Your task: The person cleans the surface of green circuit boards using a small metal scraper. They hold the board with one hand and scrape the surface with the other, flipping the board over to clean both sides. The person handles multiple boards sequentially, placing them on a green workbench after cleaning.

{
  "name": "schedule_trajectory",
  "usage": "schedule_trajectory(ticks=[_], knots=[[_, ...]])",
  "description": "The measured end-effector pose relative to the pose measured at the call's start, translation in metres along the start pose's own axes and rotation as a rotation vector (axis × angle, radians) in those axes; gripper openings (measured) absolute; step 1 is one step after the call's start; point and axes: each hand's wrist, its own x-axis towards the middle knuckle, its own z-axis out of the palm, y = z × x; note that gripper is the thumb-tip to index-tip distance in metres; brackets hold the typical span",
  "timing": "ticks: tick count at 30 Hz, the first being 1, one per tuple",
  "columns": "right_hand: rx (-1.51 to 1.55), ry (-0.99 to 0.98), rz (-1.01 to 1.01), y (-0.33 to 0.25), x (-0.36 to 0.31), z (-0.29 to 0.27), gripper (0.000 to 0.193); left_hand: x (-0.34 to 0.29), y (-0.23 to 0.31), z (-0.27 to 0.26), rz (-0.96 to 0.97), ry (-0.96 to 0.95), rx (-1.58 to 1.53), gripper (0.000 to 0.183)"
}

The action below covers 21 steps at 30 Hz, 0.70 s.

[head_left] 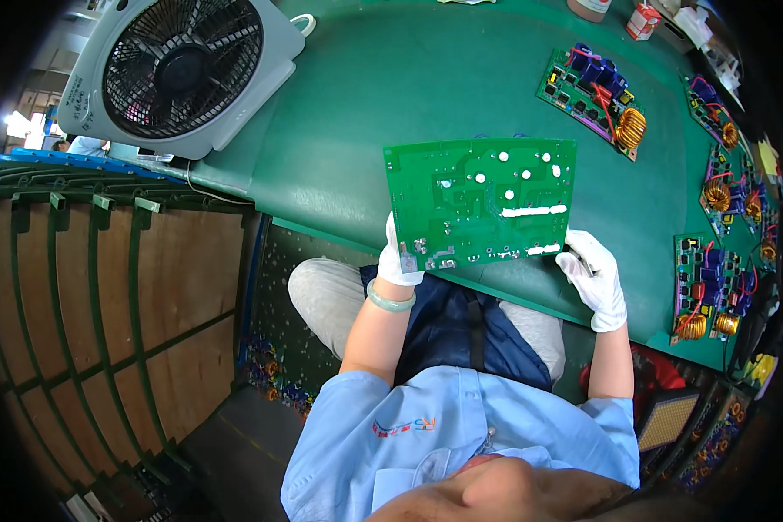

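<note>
A green circuit board (470,209) is held up above the near edge of the green table, its solder side facing me. White blobs and two white strips mark its right half. My left hand (398,259), in a white glove, grips the lower left corner; most of its fingers are hidden behind the board. At the lower right corner, my right hand (596,277), also gloved, has its fingers curled in with the thumb and fingertips at the board's edge. Whatever components sit on the board's far side are hidden, apart from dark bits peeking over its top edge.
A grey box fan (183,70) stands at the far left of the green table (348,96). One populated board (596,100) lies at the far right, and several more boards (709,287) line the right edge. A slatted rack (113,304) stands on the left.
</note>
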Motion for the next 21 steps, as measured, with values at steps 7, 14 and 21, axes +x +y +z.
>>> schedule_trajectory(ticks=[7, 14, 21], knots=[[0.059, -0.04, -0.005, 0.004, -0.003, -0.002, 0.035, 0.004, 0.004, 0.0, 0.047, 0.046, 0.094, 0.037], [0.013, -0.019, -0.121, 0.006, -0.002, -0.002, 0.035, 0.002, 0.008, 0.0, 0.083, 0.092, 0.191, 0.036], [0.029, -0.035, -0.09, 0.0, -0.001, -0.003, 0.037, 0.006, 0.013, -0.001, 0.112, 0.118, 0.272, 0.036]])
